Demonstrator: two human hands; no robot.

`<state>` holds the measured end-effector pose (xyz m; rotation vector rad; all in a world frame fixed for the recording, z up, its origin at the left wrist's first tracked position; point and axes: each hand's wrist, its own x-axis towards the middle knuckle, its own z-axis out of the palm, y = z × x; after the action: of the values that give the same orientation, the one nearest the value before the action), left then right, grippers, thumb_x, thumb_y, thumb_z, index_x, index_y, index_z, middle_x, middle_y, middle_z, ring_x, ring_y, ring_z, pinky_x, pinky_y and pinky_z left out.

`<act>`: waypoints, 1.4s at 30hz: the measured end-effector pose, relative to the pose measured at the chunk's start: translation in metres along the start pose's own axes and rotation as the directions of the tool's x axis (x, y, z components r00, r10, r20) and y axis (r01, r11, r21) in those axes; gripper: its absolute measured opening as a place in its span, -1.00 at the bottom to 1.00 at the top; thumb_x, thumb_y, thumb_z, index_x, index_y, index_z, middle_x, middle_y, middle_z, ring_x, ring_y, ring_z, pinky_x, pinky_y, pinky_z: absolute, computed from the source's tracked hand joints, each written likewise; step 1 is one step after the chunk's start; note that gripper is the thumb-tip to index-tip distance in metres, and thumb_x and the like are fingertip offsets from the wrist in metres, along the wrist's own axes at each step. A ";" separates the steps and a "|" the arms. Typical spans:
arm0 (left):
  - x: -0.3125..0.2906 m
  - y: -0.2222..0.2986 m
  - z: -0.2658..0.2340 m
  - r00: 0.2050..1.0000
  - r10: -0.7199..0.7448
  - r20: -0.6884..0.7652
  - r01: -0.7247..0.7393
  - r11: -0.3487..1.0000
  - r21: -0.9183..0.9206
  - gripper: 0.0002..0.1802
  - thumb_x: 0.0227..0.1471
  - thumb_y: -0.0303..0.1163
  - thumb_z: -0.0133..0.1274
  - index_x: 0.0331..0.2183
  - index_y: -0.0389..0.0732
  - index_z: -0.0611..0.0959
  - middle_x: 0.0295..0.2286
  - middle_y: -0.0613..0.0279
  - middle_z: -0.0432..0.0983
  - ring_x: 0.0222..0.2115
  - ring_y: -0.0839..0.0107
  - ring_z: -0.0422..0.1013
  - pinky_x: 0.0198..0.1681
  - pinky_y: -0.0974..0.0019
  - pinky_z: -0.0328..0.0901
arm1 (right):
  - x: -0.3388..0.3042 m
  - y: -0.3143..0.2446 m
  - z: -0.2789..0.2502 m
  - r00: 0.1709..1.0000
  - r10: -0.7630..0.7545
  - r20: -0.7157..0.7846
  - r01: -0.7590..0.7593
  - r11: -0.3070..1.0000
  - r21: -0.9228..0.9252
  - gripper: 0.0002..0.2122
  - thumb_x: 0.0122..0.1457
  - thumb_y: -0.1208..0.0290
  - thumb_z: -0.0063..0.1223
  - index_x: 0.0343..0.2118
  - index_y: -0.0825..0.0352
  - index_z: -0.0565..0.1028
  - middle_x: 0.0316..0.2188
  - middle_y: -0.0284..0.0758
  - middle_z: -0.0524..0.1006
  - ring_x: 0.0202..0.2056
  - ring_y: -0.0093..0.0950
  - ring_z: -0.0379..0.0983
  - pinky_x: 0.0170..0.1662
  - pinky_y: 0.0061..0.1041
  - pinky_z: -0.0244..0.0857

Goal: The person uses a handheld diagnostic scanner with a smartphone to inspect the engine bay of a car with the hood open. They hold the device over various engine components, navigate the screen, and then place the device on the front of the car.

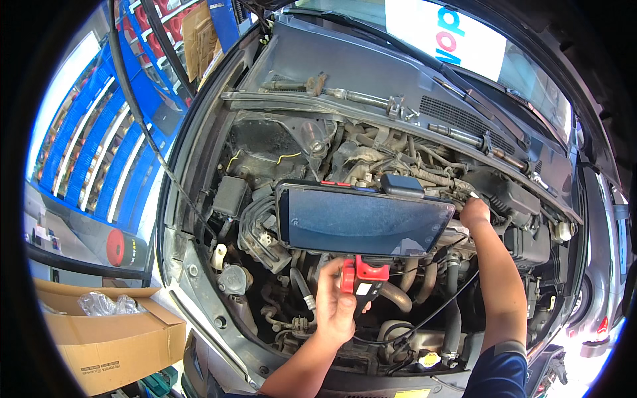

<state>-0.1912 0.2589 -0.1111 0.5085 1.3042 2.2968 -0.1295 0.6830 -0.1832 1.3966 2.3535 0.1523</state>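
My left hand (337, 305) is wrapped round the red and black handle (364, 281) of what looks like a borescope. Its wide dark screen (365, 220) faces me above the engine, showing only reflections. A thin black cable (424, 323) curves from below the handle toward the right side of the bay. My right hand (475, 212) reaches down among the engine parts right of the screen. Its fingers are curled and partly hidden, with a small whitish bit near their tips; what they grip cannot be made out.
The open engine bay surrounds both hands, with hoses, pipes and a black air box (527, 247). Loose tools, including a long metal extension bar (361, 97), lie along the cowl. At left are a cardboard box (113, 338) and blue shelving (86, 142). Another car (600, 245) stands at right.
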 end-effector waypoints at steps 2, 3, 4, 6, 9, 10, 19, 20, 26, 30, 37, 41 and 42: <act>-0.002 -0.001 -0.001 1.000 0.001 -0.003 -0.001 1.000 -0.003 -0.07 0.13 0.30 0.01 0.12 -0.34 0.19 -0.41 -0.07 0.52 -0.57 0.37 0.45 -0.53 0.37 0.38 | 0.000 -0.002 0.001 1.000 -0.014 -0.005 0.014 1.000 -0.016 -0.70 0.21 0.34 0.07 -0.05 0.34 0.59 0.00 -0.08 0.58 0.04 -0.25 0.55 0.07 -0.36 0.44; -0.002 -0.002 -0.002 1.000 0.002 -0.005 -0.002 1.000 -0.003 -0.07 0.14 0.30 0.01 0.12 -0.34 0.19 -0.40 -0.08 0.52 -0.57 0.36 0.45 -0.54 0.37 0.38 | -0.002 -0.004 0.000 1.000 -0.012 0.005 0.012 1.000 -0.013 -0.70 0.20 0.34 0.07 -0.05 0.34 0.59 0.01 -0.08 0.58 0.04 -0.25 0.55 0.07 -0.35 0.45; -0.003 -0.001 -0.003 1.000 -0.004 -0.003 0.004 1.000 -0.004 -0.07 0.15 0.30 -0.01 0.14 -0.34 0.18 -0.40 -0.10 0.51 -0.57 0.36 0.45 -0.54 0.37 0.38 | -0.005 -0.005 -0.002 1.000 -0.009 0.016 0.009 1.000 -0.010 -0.70 0.20 0.34 0.07 -0.05 0.34 0.59 0.01 -0.09 0.58 0.04 -0.25 0.55 0.06 -0.35 0.45; 0.000 0.001 -0.001 1.000 -0.016 0.021 0.016 1.000 -0.014 -0.07 0.17 0.31 -0.04 0.17 -0.32 0.17 -0.39 -0.13 0.51 -0.57 0.35 0.45 -0.55 0.36 0.37 | -0.007 -0.001 -0.007 1.000 -0.020 0.020 0.020 1.000 -0.009 -0.71 0.20 0.34 0.08 -0.06 0.33 0.60 0.01 -0.10 0.58 0.04 -0.25 0.55 0.06 -0.35 0.45; 0.000 0.002 0.003 0.995 -0.096 -0.014 0.095 0.995 -0.044 -0.06 0.19 0.29 -0.10 0.28 -0.23 0.10 -0.40 -0.17 0.52 -0.59 0.31 0.44 -0.59 0.36 0.34 | 0.004 0.019 -0.007 0.997 -0.077 0.004 0.077 0.993 -0.091 -0.73 0.18 0.35 0.09 -0.11 0.32 0.63 -0.03 -0.13 0.61 0.03 -0.26 0.56 0.05 -0.34 0.46; 0.004 0.002 0.005 0.997 -0.073 -0.016 0.073 0.997 -0.039 -0.05 0.17 0.28 -0.09 0.31 -0.16 0.08 -0.42 -0.16 0.52 -0.62 0.30 0.42 -0.62 0.35 0.31 | 0.007 0.027 -0.009 0.997 -0.078 -0.003 0.078 0.992 -0.098 -0.75 0.15 0.35 0.12 -0.16 0.31 0.65 -0.05 -0.13 0.62 0.01 -0.26 0.57 0.02 -0.32 0.48; 0.001 -0.009 0.002 0.999 -0.046 -0.009 0.042 0.962 -0.270 -0.09 0.18 0.26 -0.12 0.33 -0.10 0.11 -0.48 -0.10 0.51 -0.66 0.32 0.38 -0.61 0.35 0.31 | -0.152 0.084 -0.175 0.956 0.078 -0.283 -0.048 0.993 0.111 -0.83 0.08 0.44 0.14 -0.31 0.38 0.66 -0.26 -0.04 0.65 -0.17 -0.13 0.62 -0.06 -0.22 0.50; 0.000 -0.011 0.002 0.999 -0.054 -0.009 0.049 0.954 -0.296 -0.11 0.18 0.27 -0.12 0.33 -0.05 0.12 -0.48 -0.07 0.51 -0.66 0.32 0.38 -0.62 0.35 0.30 | -0.181 0.096 -0.188 0.941 0.093 -0.325 -0.044 0.987 0.154 -0.82 0.09 0.43 0.14 -0.30 0.38 0.66 -0.28 -0.04 0.65 -0.19 -0.12 0.62 -0.08 -0.21 0.49; -0.010 0.016 -0.002 0.999 -0.032 0.009 0.033 0.917 -0.396 -0.21 0.20 0.32 -0.23 0.23 -0.02 0.27 -0.43 0.03 0.52 -0.67 0.33 0.39 -0.68 0.38 0.26 | -0.401 0.169 -0.205 0.741 0.256 -0.621 0.165 0.827 0.538 -0.79 0.12 0.34 0.21 -0.30 0.41 0.62 -0.49 -0.12 0.61 -0.41 -0.23 0.62 -0.31 -0.28 0.43; -0.033 0.067 0.018 0.998 -0.019 0.057 0.038 0.934 -0.355 -0.20 0.20 0.34 -0.26 0.13 -0.14 0.35 -0.45 0.03 0.52 -0.69 0.32 0.37 -0.71 0.35 0.24 | -0.529 0.225 -0.162 0.763 0.553 -0.335 0.271 0.197 0.942 -0.84 0.27 0.42 0.12 -0.22 0.42 0.52 -0.67 -0.51 0.35 -0.66 -0.73 0.24 -0.60 -0.63 0.11; -0.082 0.108 0.049 0.986 0.093 0.138 -0.037 0.930 -0.365 -0.29 0.21 0.27 -0.24 0.01 -0.20 0.42 -0.40 0.00 0.47 -0.62 0.29 0.35 -0.66 0.30 0.20 | -0.601 0.229 -0.041 0.622 0.719 -0.310 0.691 -0.317 0.650 -0.86 0.39 0.39 -0.05 -0.06 0.24 0.39 -0.57 -0.56 0.17 -0.59 -0.74 0.03 -0.54 -0.72 -0.07; -0.072 0.103 0.082 0.977 0.149 0.153 -0.097 0.947 -0.305 -0.22 0.13 0.32 -0.24 -0.07 -0.25 0.47 -0.44 0.06 0.47 -0.63 0.28 0.34 -0.64 0.30 0.20 | -0.578 0.218 0.005 0.457 0.807 -0.375 0.837 -0.248 0.488 -0.85 0.40 0.42 -0.08 -0.04 0.28 0.39 -0.52 -0.51 0.19 -0.49 -0.69 0.07 -0.37 -0.62 0.02; -0.071 0.105 0.090 0.971 0.172 0.163 -0.123 0.954 -0.272 -0.21 0.11 0.33 -0.24 -0.09 -0.26 0.48 -0.45 0.08 0.47 -0.63 0.28 0.35 -0.64 0.31 0.21 | -0.574 0.217 0.007 0.449 0.813 -0.371 0.845 -0.251 0.472 -0.85 0.40 0.42 -0.08 -0.04 0.29 0.39 -0.52 -0.51 0.19 -0.48 -0.69 0.07 -0.36 -0.62 0.02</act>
<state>-0.1065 0.2359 0.0168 0.7301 0.8855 2.4279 0.2934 0.2946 0.0348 2.0434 3.2820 -3.0184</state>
